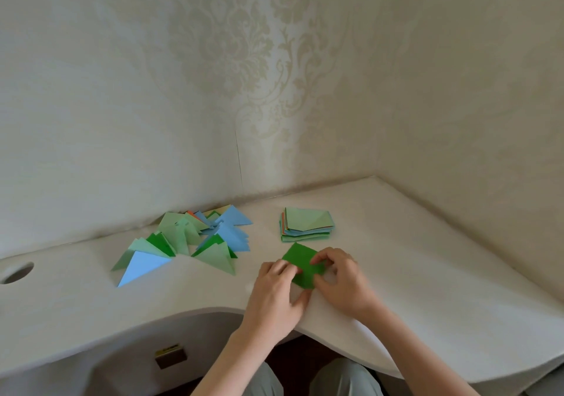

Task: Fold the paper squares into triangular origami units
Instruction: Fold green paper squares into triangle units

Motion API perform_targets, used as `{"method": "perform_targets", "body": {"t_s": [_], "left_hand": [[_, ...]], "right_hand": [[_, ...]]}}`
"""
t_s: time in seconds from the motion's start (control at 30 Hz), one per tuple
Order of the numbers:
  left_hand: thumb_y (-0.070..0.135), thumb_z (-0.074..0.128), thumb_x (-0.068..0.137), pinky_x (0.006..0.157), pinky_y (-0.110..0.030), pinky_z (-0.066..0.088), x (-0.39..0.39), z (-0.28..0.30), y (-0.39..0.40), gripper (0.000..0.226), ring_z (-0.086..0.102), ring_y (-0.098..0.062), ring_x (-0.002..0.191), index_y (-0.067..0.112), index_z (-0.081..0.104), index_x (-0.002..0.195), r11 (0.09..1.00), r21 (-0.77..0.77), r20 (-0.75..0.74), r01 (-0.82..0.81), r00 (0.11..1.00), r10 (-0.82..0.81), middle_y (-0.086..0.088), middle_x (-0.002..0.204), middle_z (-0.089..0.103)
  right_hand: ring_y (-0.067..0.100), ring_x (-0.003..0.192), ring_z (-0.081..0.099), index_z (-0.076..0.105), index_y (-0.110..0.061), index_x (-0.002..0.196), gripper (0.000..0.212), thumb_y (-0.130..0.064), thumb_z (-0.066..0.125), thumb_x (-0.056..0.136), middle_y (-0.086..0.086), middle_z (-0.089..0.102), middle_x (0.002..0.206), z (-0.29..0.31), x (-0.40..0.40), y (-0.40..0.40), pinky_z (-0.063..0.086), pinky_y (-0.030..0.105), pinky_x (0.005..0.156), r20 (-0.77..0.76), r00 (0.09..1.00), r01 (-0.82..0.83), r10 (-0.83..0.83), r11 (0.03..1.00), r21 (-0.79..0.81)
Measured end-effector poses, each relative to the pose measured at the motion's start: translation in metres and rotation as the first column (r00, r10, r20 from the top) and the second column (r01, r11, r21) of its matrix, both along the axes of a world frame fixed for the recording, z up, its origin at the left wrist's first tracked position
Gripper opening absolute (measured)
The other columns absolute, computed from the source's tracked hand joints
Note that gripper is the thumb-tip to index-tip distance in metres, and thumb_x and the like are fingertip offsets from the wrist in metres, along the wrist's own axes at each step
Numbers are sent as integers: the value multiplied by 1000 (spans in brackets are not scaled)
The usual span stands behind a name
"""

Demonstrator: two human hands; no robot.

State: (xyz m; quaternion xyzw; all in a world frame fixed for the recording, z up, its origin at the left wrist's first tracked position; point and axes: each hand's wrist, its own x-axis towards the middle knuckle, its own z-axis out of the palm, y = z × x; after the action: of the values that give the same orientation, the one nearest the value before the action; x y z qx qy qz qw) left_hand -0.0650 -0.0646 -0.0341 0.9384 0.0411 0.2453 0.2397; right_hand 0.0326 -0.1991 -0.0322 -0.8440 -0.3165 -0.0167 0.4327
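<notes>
A dark green paper square (pixel 300 261) lies on the white desk (pixel 412 252) near its front edge. My left hand (pixel 274 292) pinches its left edge with curled fingers. From the right, my right hand (pixel 341 279) grips the paper, fingers curled over the right corner and thumb at the lower edge. Behind the hands sits a stack of unfolded paper squares (pixel 306 224), pale green on top. A heap of folded triangles (pixel 189 240) in pale green, dark green and blue lies to the left.
The desk stands in a wallpapered corner, walls close behind and to the right. A round cable hole (pixel 16 272) is at the desk's far left. The front edge curves inward at my knees (pixel 317 377). A small dark box (pixel 171 356) sits under the desk.
</notes>
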Motion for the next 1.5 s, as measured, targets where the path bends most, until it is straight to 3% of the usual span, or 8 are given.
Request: {"method": "perform_targets", "body": {"t_s": [0.13, 0.3, 0.43, 0.53, 0.8, 1.13, 1.33, 1.5], "left_hand": [[61, 58, 73, 78, -24, 44, -6, 5, 26, 49, 49, -6, 93, 24, 64, 104, 998, 51, -35, 43, 999, -41, 14, 98, 57], [42, 65, 85, 77, -20, 46, -11, 14, 52, 26, 55, 1, 89, 25, 65, 105, 982, 6, -83, 189, 979, -188, 20, 98, 58], [26, 65, 89, 65, -13, 41, -16, 14, 61, 9, 54, 0, 71, 20, 66, 96, 984, -2, -67, 180, 981, -180, 21, 84, 53], [17, 69, 85, 63, -10, 37, -18, 7, 66, 6, 50, 3, 70, 19, 64, 87, 994, -30, -7, 107, 994, -107, 21, 78, 52], [17, 74, 79, 66, -35, 49, -11, -7, 59, 14, 54, -8, 71, 25, 62, 81, 986, -107, 91, -129, 986, 139, 24, 70, 52], [32, 68, 83, 66, -31, 44, 9, -7, 43, 14, 50, -14, 75, 24, 61, 93, 953, -34, 44, -301, 952, 302, 11, 79, 58], [20, 71, 81, 64, -23, 42, 10, -6, 52, 15, 49, -7, 70, 23, 61, 93, 939, -200, -17, -279, 960, 281, 13, 74, 49], [4, 68, 80, 64, -9, 39, 7, -4, 60, 19, 54, -3, 72, 21, 63, 85, 905, -346, -58, -246, 969, 241, 9, 77, 58]], "right_hand": [[4, 114, 45, 57, -33, 113, 57, -14, 50, 59, -19, 56, 116, 9, 6, -13, 33, 32, 93, 101, 995, 5, 6, 994, -106], [-3, 129, 35, 41, -39, 134, 75, -25, 51, 61, -22, 45, 134, 17, 10, -10, 21, 26, 106, 119, 951, -222, 285, 899, -377], [0, 114, 49, 51, -38, 123, 51, -36, 53, 73, -24, 57, 117, 14, 9, -1, 32, 29, 103, 179, 946, -197, 271, 917, -348], [1, 93, 58, 60, -36, 108, 30, -45, 55, 79, -25, 64, 91, 8, 6, 5, 47, 37, 87, 218, 954, -160, 205, 965, -210], [6, 77, 61, 66, -31, 88, 12, -33, 63, 77, -23, 60, 72, 4, -1, 21, 50, 37, 79, 182, 983, 31, -9, 992, -121], [12, 84, 55, 62, -30, 101, 32, -54, 65, 79, -14, 55, 72, 2, -8, 45, 35, 30, 77, 181, 965, 222, -191, 960, -169], [9, 85, 53, 56, -33, 108, 37, -49, 68, 78, -15, 54, 81, 1, -5, 44, 32, 30, 78, 122, 976, 202, -181, 961, -191], [5, 80, 51, 56, -33, 105, 35, -36, 74, 76, -14, 54, 83, -1, 2, 39, 38, 30, 80, 1, 992, 128, -130, 980, -153]]}}
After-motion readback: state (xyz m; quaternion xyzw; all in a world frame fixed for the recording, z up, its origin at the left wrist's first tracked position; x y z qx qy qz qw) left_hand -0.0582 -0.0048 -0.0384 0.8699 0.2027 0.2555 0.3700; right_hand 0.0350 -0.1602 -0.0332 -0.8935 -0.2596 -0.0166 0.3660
